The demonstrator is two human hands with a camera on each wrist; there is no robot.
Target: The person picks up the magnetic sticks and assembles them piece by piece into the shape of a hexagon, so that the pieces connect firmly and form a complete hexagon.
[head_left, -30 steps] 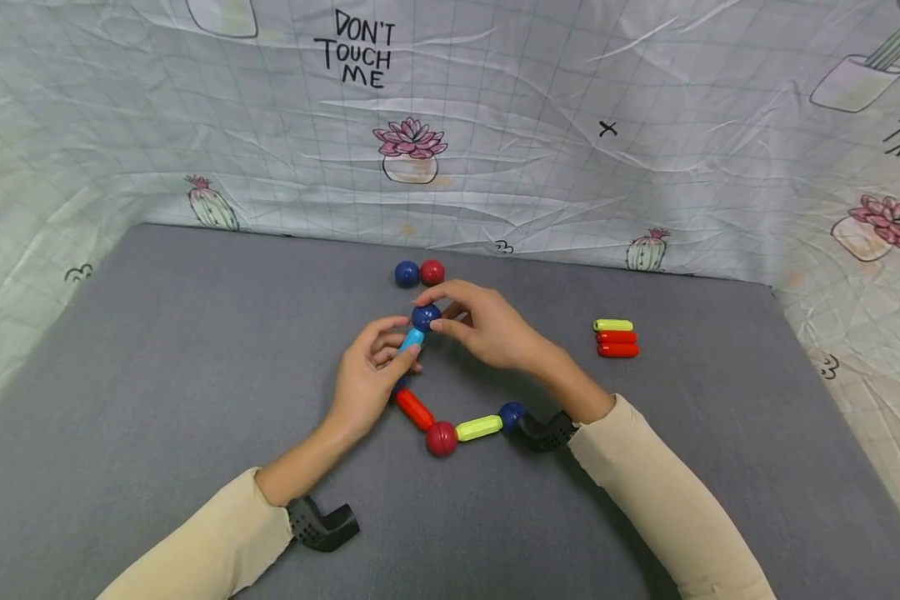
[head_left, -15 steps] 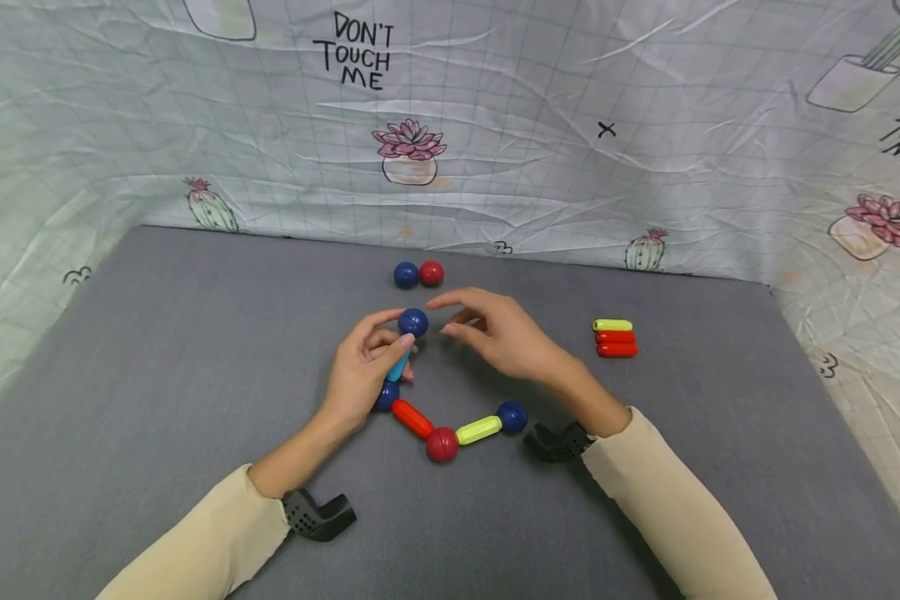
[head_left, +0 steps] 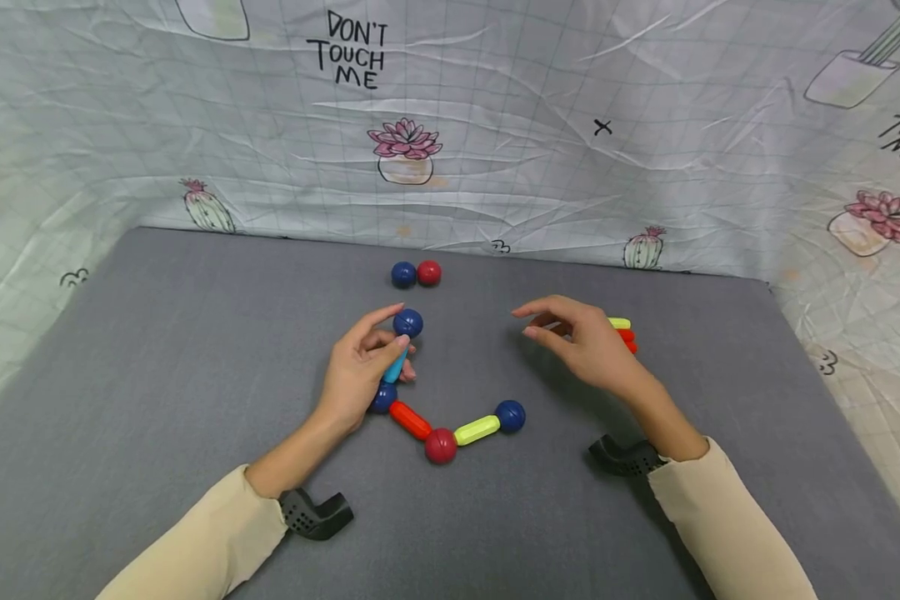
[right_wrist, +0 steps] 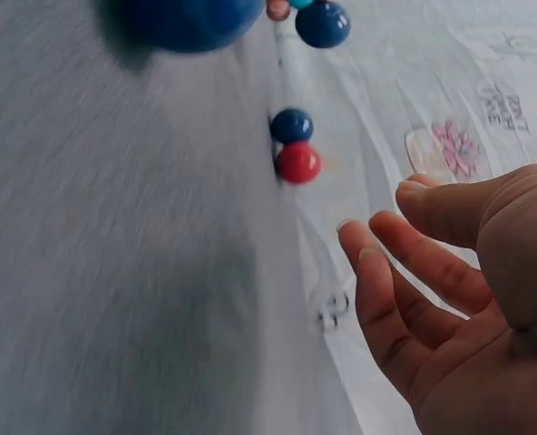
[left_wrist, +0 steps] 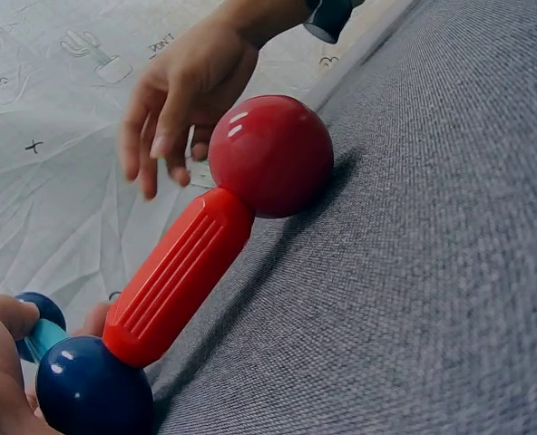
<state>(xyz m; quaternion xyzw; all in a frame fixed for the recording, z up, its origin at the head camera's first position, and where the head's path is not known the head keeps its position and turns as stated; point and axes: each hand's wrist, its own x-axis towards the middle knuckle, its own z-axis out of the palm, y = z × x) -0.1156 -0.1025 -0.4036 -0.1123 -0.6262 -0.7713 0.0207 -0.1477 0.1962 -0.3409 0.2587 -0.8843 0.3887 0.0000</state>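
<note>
My left hand [head_left: 360, 360] pinches a light blue rod [head_left: 395, 367] between thumb and fingers. On the rod's far end sits a blue ball [head_left: 408, 323], and at its near end another blue ball [left_wrist: 94, 388]. From there the joined chain runs through a red rod [left_wrist: 180, 276], a red ball [head_left: 441, 446] and a yellow-green rod [head_left: 477, 430] to a blue end ball [head_left: 510, 416]. Holding nothing, my right hand [head_left: 587, 343] hovers right of the chain with loosely bent fingers. It partly hides a row of loose rods [head_left: 620, 322].
A loose blue ball [head_left: 403, 275] and a loose red ball [head_left: 429, 273] sit side by side near the back of the grey tabletop [head_left: 217, 350]. A printed cloth [head_left: 517, 183] hangs behind the table.
My right hand has let go of the upper blue ball and moved right, toward the loose rods. My left hand still holds the light blue rod, now slightly lower and further left.
</note>
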